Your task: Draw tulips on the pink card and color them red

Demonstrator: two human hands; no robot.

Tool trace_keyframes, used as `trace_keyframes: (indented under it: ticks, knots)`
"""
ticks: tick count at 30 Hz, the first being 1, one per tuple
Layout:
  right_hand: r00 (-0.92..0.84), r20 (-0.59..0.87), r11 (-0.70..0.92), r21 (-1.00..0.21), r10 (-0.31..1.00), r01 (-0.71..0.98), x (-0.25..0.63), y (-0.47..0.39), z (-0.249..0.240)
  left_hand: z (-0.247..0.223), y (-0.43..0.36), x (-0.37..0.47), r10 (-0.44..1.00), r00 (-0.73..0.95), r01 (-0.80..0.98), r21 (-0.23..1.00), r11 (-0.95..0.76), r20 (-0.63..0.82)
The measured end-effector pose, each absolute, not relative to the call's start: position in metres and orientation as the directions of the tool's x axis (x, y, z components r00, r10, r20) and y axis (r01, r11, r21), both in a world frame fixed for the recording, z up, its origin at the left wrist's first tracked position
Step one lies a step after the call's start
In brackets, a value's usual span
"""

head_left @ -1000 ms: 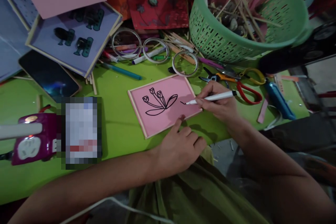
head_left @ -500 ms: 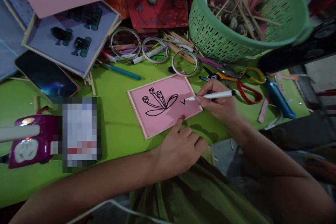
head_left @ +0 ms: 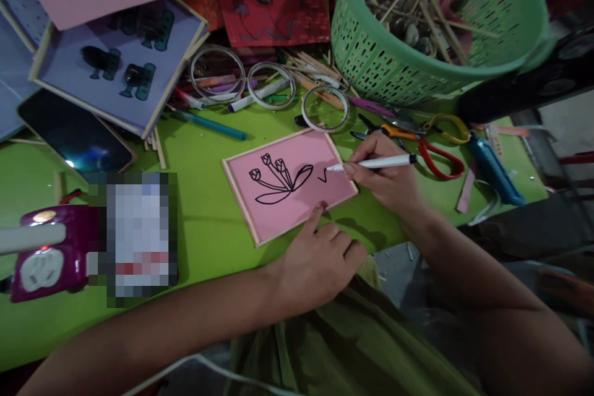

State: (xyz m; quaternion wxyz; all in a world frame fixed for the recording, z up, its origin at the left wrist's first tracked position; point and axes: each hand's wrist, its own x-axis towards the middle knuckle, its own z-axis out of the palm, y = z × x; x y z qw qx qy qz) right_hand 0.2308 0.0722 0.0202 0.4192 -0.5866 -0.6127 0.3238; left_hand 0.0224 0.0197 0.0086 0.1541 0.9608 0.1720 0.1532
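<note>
Green tabletop [head_left: 204, 241], dim light; clutter crowds the far side: tape roll [head_left: 346, 110], scissors [head_left: 460, 164], green basket [head_left: 394, 68] at far right.

Pink panel [head_left: 292, 223] with wooden edging lies flat towards the near edge of the table, slightly askew. It bears a black flower drawing [head_left: 279, 167] and, to the right of that, a small angular mark [head_left: 323, 179].

Right hand [head_left: 387, 176]: thumb and fingers closed in a pinch on a white marker [head_left: 394, 161], low on the barrel. Tip is at the mark; whether it touches or hovers, cannot tell. Left hand [head_left: 320, 266]: loosely curled, nothing grasped, index fingertip at the panel's near edge.

Risks, as judged:
1. Panel could skid or pivot under the pen; cause, support from apparently one fingertip only. Result would be a crooked stroke.
2. Smearing, should the ink be wet and the right hand drift left over the mark or leaf.
3. Tip or knuckles could catch the raised right-hand edging, since the right hand sits against that side; line would jump.
4. Tape roll lies close by the far edge; a nudge there might jolt the panel.
</note>
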Motion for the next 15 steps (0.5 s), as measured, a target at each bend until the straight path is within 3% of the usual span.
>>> trace_keyframes:
  ticks: [15]
  knots:
    - [0.052,0.116,0.087,-0.918,0.992,0.387,0.2280,0.0725,0.0237,0.0064,0.0194,0.0235,0.395,0.887,0.292,0.370,-0.882,0.241]
